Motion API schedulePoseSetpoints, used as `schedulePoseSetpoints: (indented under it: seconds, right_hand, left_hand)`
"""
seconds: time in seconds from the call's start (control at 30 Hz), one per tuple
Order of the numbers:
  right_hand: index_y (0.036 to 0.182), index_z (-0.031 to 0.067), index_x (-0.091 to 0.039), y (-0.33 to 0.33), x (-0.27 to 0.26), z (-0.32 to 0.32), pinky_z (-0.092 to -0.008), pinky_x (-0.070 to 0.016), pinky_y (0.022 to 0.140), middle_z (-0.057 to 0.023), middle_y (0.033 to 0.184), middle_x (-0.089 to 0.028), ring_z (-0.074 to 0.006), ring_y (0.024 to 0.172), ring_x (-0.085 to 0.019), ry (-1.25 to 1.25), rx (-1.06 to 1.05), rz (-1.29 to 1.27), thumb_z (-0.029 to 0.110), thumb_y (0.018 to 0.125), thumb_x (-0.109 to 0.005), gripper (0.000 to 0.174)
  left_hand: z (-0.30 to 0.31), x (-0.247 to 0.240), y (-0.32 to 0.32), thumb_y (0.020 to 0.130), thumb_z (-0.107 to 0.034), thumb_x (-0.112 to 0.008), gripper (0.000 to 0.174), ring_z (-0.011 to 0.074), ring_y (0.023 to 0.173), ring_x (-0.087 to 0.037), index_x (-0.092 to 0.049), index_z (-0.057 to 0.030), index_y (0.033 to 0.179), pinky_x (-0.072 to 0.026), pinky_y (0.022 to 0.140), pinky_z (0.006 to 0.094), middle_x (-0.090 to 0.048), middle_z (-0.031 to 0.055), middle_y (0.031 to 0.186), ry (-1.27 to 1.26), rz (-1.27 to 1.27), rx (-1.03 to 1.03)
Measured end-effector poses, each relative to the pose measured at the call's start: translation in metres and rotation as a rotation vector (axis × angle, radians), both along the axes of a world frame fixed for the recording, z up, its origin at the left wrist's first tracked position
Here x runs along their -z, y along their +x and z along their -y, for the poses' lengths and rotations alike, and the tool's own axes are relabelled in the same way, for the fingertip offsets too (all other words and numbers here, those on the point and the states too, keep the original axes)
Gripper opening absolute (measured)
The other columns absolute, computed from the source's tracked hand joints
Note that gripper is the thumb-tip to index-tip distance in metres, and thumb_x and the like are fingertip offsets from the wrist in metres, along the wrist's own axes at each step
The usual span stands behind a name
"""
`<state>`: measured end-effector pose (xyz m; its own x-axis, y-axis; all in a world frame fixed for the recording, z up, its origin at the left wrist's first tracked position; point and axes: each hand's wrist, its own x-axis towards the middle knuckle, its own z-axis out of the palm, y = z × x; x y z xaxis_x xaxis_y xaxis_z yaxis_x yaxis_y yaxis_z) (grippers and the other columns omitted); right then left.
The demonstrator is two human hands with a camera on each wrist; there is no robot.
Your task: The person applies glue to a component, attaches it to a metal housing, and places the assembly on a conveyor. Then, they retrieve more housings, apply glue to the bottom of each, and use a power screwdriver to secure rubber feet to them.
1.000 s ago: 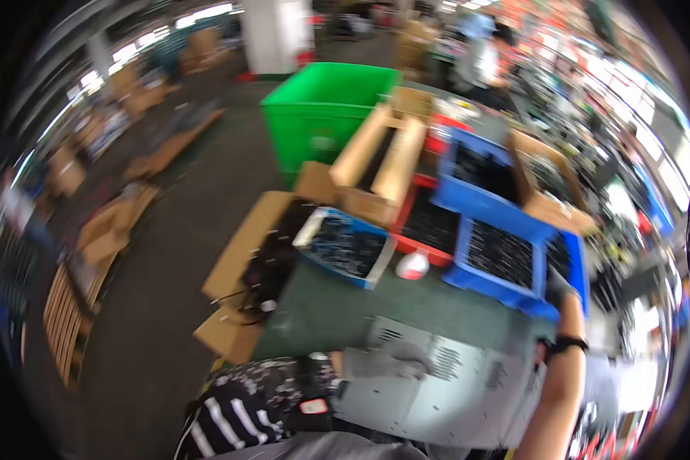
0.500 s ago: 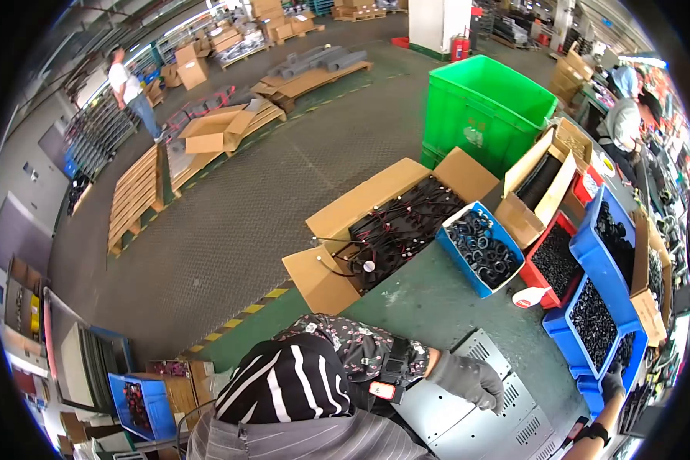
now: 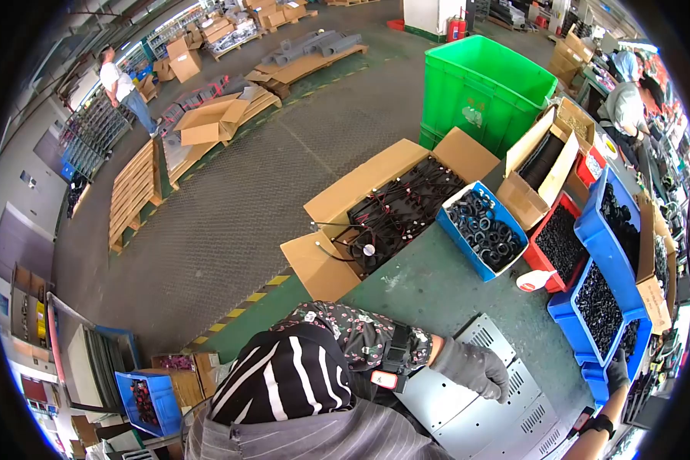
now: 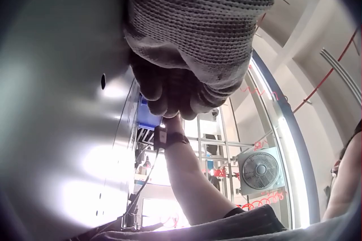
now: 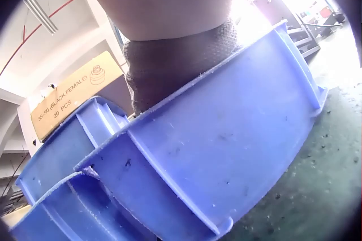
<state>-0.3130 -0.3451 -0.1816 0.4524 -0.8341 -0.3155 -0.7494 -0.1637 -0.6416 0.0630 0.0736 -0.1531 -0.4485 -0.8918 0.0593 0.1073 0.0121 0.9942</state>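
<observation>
In the head view, the gloved left hand point(image 3: 471, 369) hangs over flat grey metal panels point(image 3: 506, 429) with slots and small holes. The left wrist view shows that hand point(image 4: 189, 43) with loosely curled fingers and nothing visible in them, beside the shiny panel surface point(image 4: 62, 111). At the right, the gloved right hand point(image 3: 617, 374) reaches into a small blue bin point(image 3: 594, 376) that holds black parts. From the right wrist, the bin's outer wall point(image 5: 220, 133) hides the fingers of this hand point(image 5: 175, 63), so whatever they touch is out of sight.
Beyond the panels are a white bottle point(image 3: 534, 280), a blue box of black rings point(image 3: 483, 230), a red bin point(image 3: 544, 238) and a larger blue bin point(image 3: 563, 310). A carton of black wired parts point(image 3: 399, 211) and a green tub point(image 3: 468, 100) stand farther off.
The head view has swung round and sharpened, bringing more floor into sight on the left. Both hands keep roughly their places, the left over the panels and the right at the bin.
</observation>
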Motion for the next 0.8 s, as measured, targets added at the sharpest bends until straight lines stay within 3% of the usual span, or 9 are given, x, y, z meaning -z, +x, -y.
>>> schedulePoseSetpoints:
  seconds: [0.1,0.23,0.33,0.43,0.5,0.57,0.6,0.77,0.8]
  right_hand:
    - [0.104,0.0080,-0.051,0.029,-0.021,-0.026,-0.0282,-0.0453,0.076,-0.0037,0.094,-0.062,-0.0133,0.084,-0.055,-0.136,-0.037,-0.147,0.005,0.088,-0.049,0.016]
    - [0.107,0.0026,-0.055,0.037,-0.019,-0.029,-0.0261,-0.0465,0.076,-0.0069,0.098,-0.064,-0.0138,0.086,-0.058,-0.116,0.055,0.021,-0.003,0.078,-0.060,0.030]
    - [0.083,0.0048,-0.061,0.050,-0.032,-0.046,-0.0254,-0.0436,0.059,-0.0021,0.069,-0.060,-0.0095,0.064,-0.053,-0.326,0.055,-0.019,-0.002,0.073,-0.061,0.012]
    - [0.088,0.0033,-0.064,0.063,-0.054,-0.067,-0.0254,-0.0447,0.061,-0.0027,0.072,-0.062,-0.0102,0.066,-0.056,-0.423,0.154,-0.141,0.000,0.072,-0.064,0.017]
    - [0.085,0.0063,-0.061,0.050,-0.041,-0.053,-0.0259,-0.0405,0.048,-0.0019,0.064,-0.056,-0.0100,0.053,-0.051,-0.462,0.233,-0.046,0.001,0.072,-0.059,0.015]
    - [0.083,0.0072,-0.060,0.069,-0.064,-0.081,-0.0261,-0.0393,0.042,-0.0025,0.063,-0.056,-0.0111,0.048,-0.049,-0.312,0.342,0.121,0.000,0.071,-0.056,0.015]
    - [0.084,0.0040,-0.058,0.060,-0.055,-0.070,-0.0271,-0.0403,0.039,-0.0047,0.064,-0.058,-0.0132,0.047,-0.051,-0.379,0.334,0.139,-0.001,0.073,-0.057,0.012]
    - [0.089,0.0029,-0.060,0.057,-0.069,-0.069,-0.0283,-0.0424,0.060,-0.0046,0.070,-0.059,-0.0136,0.065,-0.053,-0.617,0.350,0.010,0.008,0.068,-0.059,0.021]
    - [0.087,0.0030,-0.060,0.049,-0.073,-0.058,-0.0282,-0.0420,0.059,-0.0045,0.070,-0.058,-0.0137,0.063,-0.052,-0.558,0.370,-0.001,0.008,0.067,-0.058,0.021]
  left_hand:
    - [0.001,-0.003,0.002,0.084,-0.012,-0.057,0.020,0.0171,0.092,-0.060,-0.064,-0.0026,0.101,-0.0468,0.081,0.0303,-0.064,0.0097,0.096,0.052,0.022,0.044]
    - [0.000,-0.005,0.003,0.084,-0.014,-0.057,0.020,0.0174,0.090,-0.059,-0.065,-0.0042,0.099,-0.0468,0.080,0.0308,-0.063,0.0098,0.096,0.065,0.008,0.038]
    - [-0.002,-0.006,0.003,0.084,-0.015,-0.057,0.021,0.0178,0.089,-0.059,-0.065,-0.0046,0.099,-0.0467,0.079,0.0310,-0.063,0.0091,0.096,0.070,0.021,0.031]
    - [-0.002,-0.008,0.005,0.083,-0.015,-0.057,0.021,0.0182,0.090,-0.059,-0.065,-0.0048,0.100,-0.0465,0.080,0.0311,-0.064,0.0090,0.096,0.040,0.025,0.032]
    - [-0.002,-0.010,0.007,0.084,-0.014,-0.057,0.021,0.0179,0.091,-0.059,-0.065,-0.0053,0.101,-0.0464,0.081,0.0315,-0.064,0.0089,0.097,0.063,0.012,0.049]
    - [-0.003,-0.006,0.005,0.084,-0.013,-0.056,0.021,0.0171,0.091,-0.059,-0.065,-0.0058,0.102,-0.0467,0.080,0.0309,-0.064,0.0086,0.098,0.021,0.019,0.041]
    - [-0.004,-0.007,0.005,0.084,-0.013,-0.057,0.021,0.0167,0.090,-0.059,-0.065,-0.0059,0.102,-0.0468,0.080,0.0304,-0.064,0.0083,0.098,0.018,0.020,0.030]
    - [-0.006,-0.020,0.011,0.086,-0.014,-0.056,0.022,0.0151,0.090,-0.058,-0.064,-0.0062,0.104,-0.0468,0.080,0.0295,-0.064,0.0068,0.097,0.036,0.082,0.045]
    - [-0.007,-0.021,0.012,0.086,-0.014,-0.055,0.021,0.0150,0.092,-0.058,-0.063,-0.0055,0.104,-0.0467,0.081,0.0294,-0.063,0.0068,0.098,0.027,0.078,0.048]
